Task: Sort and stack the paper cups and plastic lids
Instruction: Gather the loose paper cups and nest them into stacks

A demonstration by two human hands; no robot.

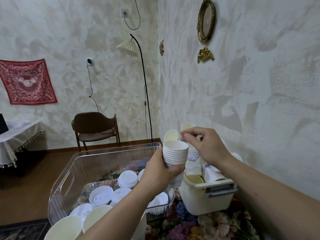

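Observation:
My left hand [161, 172] grips a nested stack of white paper cups [175, 152], held upright above the gap between two bins. My right hand [206, 146] hovers just right of the stack's top, thumb and forefinger pinching the rim of a single paper cup [187, 126], whose body the hand mostly hides. Another loose cup [171, 135] tilts behind the stack. A clear ribbed plastic bin [72, 170] on the left holds several white plastic lids [127, 179]. A cream bin [207, 200] on the right holds more patterned cups [193, 163].
Two wide cream cups [67, 227] stand at the bottom left, in front of the clear bin. Both bins rest on a floral cloth [207, 226]. A textured wall runs close along the right. A brown chair [97, 129] and a floor lamp [145, 94] stand at the far wall.

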